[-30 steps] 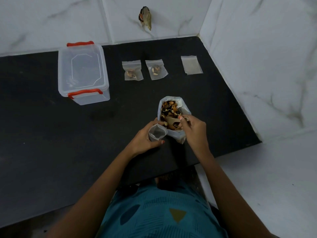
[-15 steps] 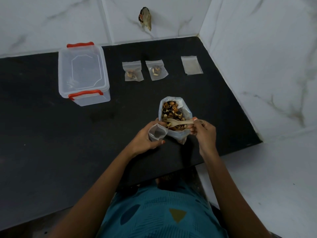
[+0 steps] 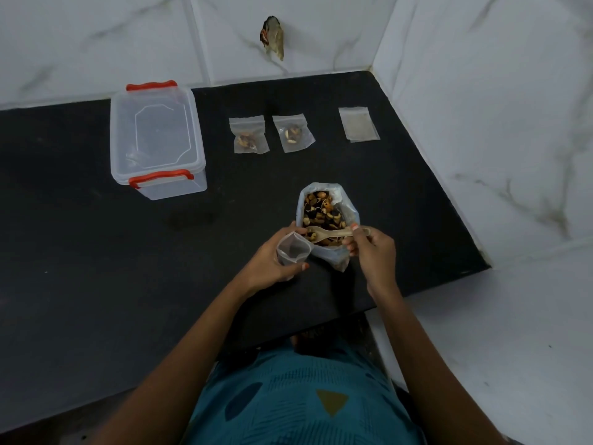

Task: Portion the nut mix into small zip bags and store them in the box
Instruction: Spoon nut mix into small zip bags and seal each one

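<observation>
An open plastic bag of nut mix [image 3: 324, 213] stands on the black counter [image 3: 96, 268]. My left hand [image 3: 272, 258] grips a small zip bag [image 3: 292, 250] with its mouth open, just left of the nut bag. My right hand [image 3: 372, 252] pinches the handle of a wooden spoon [image 3: 333, 233], whose bowl lies flat over the nuts. Two filled small zip bags [image 3: 248, 134] [image 3: 293, 133] lie further back. A clear box with red clips [image 3: 157, 139] sits at the back left, its lid on.
A flat stack of unused zip bags [image 3: 358, 124] lies at the back right near the wall corner. White marble tiles [image 3: 481, 107] close in the back and right sides. The counter's front edge runs diagonally past my torso.
My right hand drew back to the right and turned the spoon from pointing down into the nuts to lying sideways across the bag. The left hand kept holding the small bag.
</observation>
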### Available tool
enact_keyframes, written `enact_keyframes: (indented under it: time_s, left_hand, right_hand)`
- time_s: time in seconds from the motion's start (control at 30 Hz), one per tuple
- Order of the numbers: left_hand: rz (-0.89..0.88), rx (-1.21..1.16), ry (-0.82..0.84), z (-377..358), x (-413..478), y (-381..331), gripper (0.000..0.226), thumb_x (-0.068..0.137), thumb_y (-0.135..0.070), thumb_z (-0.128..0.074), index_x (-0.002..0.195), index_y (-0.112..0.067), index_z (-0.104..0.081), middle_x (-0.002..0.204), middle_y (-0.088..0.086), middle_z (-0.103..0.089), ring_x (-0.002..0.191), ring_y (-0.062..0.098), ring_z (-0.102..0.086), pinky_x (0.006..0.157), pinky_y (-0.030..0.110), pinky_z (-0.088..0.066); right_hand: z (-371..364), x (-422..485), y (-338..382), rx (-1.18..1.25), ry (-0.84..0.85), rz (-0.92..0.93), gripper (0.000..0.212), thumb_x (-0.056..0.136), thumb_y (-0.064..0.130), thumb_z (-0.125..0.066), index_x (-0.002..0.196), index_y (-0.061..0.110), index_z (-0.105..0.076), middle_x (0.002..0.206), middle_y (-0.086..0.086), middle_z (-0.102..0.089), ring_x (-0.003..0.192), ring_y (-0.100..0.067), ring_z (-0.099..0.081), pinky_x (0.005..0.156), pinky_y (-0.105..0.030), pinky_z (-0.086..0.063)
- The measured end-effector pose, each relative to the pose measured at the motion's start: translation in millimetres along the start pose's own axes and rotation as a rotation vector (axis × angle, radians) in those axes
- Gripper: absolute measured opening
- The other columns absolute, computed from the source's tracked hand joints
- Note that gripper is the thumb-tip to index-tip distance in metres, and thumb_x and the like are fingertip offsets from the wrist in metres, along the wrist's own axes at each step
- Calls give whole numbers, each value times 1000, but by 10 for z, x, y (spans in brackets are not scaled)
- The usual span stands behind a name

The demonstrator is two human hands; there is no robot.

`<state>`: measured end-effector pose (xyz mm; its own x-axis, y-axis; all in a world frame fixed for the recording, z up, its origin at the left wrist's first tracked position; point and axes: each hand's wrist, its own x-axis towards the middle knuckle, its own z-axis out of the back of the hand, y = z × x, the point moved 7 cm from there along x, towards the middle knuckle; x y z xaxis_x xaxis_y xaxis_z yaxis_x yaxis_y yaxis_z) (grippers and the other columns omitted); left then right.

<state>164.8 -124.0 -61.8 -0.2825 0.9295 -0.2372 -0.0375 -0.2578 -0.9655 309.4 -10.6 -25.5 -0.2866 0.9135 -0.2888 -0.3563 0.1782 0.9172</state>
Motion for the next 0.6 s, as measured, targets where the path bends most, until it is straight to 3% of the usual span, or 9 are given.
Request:
enact_keyframes:
  time_s: [0.23, 0.4, 0.6]
  left_hand:
    - [11, 5, -25, 0, -4, -17, 61, 76, -4, -70, 125, -29, -43, 120, -25, -42, 104, -22, -45, 81, 1, -40]
    - [6, 74, -102, 63, -23, -31, 69, 76, -8, -72, 127, -35, -34, 138, -16, -30, 119, -2, -37, 81, -1, -37]
    - [-28, 97, -182, 148, -7, -83, 66, 74, -6, -73, 125, -23, -34, 128, -8, -41, 115, 2, -42, 84, 6, -41]
  right_hand:
    - [63, -14, -186, 285, -18, -256, 20, 94, 14, -51, 77, 10, -61, 66, -2, -58, 59, -6, -50, 59, -18, -44]
    - [76, -12, -266, 425, -19, -353, 15, 93, 14, -53, 81, 8, -61, 67, -2, -58, 57, -4, -50, 54, -15, -45]
    - [84, -13, -234, 537, -27, -398, 16, 91, 13, -55, 78, 8, -61, 67, -4, -58, 54, -4, -50, 52, -13, -45]
